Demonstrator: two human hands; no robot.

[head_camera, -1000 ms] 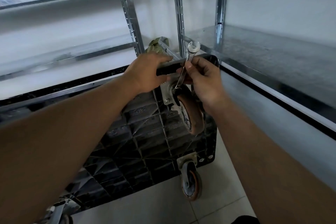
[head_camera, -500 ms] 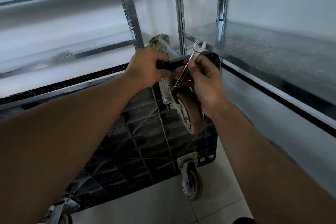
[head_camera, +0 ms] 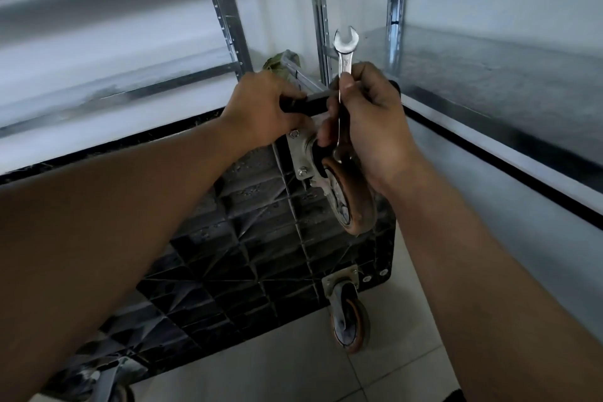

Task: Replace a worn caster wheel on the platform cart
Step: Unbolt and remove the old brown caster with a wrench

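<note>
The black platform cart (head_camera: 235,254) stands tipped on its side, its ribbed underside facing me. My left hand (head_camera: 264,111) grips the cart's top edge. My right hand (head_camera: 368,121) holds a silver open-end wrench (head_camera: 345,52) upright, its jaw pointing up above my fingers and its lower end down by the upper caster. That worn brown caster wheel (head_camera: 354,202) hangs from a metal mounting plate (head_camera: 301,157) with two visible bolts. A second caster (head_camera: 349,323) sits at the cart's lower corner near the floor.
Metal shelving posts (head_camera: 321,19) rise behind the cart. A grey metal shelf (head_camera: 489,75) runs along the right at hand height. A third caster (head_camera: 111,382) shows at the bottom left. Pale floor tiles (head_camera: 277,369) lie below.
My right hand has swung the wrench from a slant to nearly upright, its jaw now higher. The left hand keeps its grip on the cart edge.
</note>
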